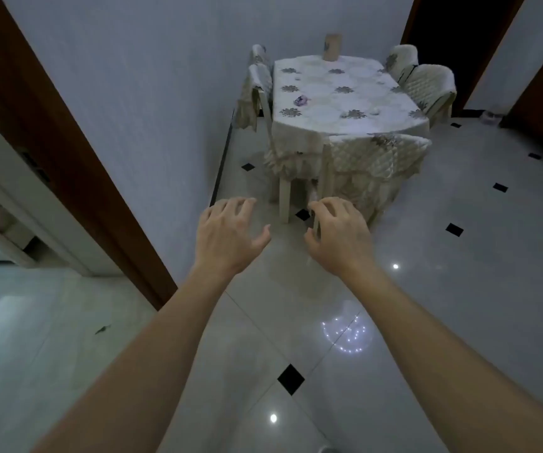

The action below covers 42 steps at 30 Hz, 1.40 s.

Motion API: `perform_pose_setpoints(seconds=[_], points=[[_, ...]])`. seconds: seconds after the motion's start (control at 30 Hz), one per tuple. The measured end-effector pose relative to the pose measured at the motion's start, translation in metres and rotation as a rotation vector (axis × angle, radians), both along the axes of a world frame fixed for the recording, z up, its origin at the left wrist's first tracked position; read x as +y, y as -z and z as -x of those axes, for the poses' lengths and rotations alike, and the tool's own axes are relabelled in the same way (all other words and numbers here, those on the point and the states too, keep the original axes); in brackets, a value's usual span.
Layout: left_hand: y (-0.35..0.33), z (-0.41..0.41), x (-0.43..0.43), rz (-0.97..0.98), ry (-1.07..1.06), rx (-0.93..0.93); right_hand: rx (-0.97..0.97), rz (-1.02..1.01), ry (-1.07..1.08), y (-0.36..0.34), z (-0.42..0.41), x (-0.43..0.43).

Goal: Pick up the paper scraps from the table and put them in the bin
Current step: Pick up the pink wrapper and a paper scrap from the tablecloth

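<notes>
Paper scraps (pixel 301 100): a crumpled purplish piece lies on the worktop (pixel 361 80), toward its left side. A small white bit (pixel 375 110) lies near the right edge. Both are well apart from the hands and too small to make out further.
Left hand (pixel 229 238): held out palm down above the floor, fingers spread and loosely curled, holding nothing.
Right hand (pixel 340 238): beside the left but apart from it, palm down, fingers loosely bent, nothing in its grasp.
Floor (pixel 459 289): glossy pale tiles with small black diamonds at the corners and spots of reflected light.
Nearest chair (pixel 377 158): quilted cover, pushed in at the worktop's near end.
Side chairs (pixel 430 83): covered alike, standing along both long sides.
Cloth (pixel 345 124): pale with dark flower motifs, hanging over the worktop's edges.
Brown object (pixel 332 47): upright at the far end; I cannot tell what it is.
Door frame (pixel 67 142): dark brown, on the left against the pale wall.
</notes>
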<state>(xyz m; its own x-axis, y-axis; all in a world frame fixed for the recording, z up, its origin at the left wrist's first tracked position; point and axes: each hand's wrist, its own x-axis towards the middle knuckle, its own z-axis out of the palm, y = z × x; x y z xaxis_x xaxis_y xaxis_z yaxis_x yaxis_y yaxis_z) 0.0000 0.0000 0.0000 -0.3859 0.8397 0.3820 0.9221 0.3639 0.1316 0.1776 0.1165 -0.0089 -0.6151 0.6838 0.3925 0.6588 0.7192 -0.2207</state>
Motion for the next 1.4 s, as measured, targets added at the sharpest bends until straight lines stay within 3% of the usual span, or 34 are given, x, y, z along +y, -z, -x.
perform_pose_setpoints(seconds=[0.3,0.7,0.97,1.4], points=[[0.012,0.051,0.085,-0.03,-0.006,0.031,0.007,0.028,-0.011,0.01,0.052,0.083],[0.006,0.127,0.283,-0.038,-0.121,0.03,0.059,0.034,-0.087,-0.002,0.146,0.288],[0.008,0.181,0.37,-0.044,-0.13,0.007,0.066,0.046,-0.101,0.004,0.207,0.381],[0.024,0.371,0.498,-0.047,-0.127,-0.016,0.054,0.046,-0.081,0.036,0.396,0.507]])
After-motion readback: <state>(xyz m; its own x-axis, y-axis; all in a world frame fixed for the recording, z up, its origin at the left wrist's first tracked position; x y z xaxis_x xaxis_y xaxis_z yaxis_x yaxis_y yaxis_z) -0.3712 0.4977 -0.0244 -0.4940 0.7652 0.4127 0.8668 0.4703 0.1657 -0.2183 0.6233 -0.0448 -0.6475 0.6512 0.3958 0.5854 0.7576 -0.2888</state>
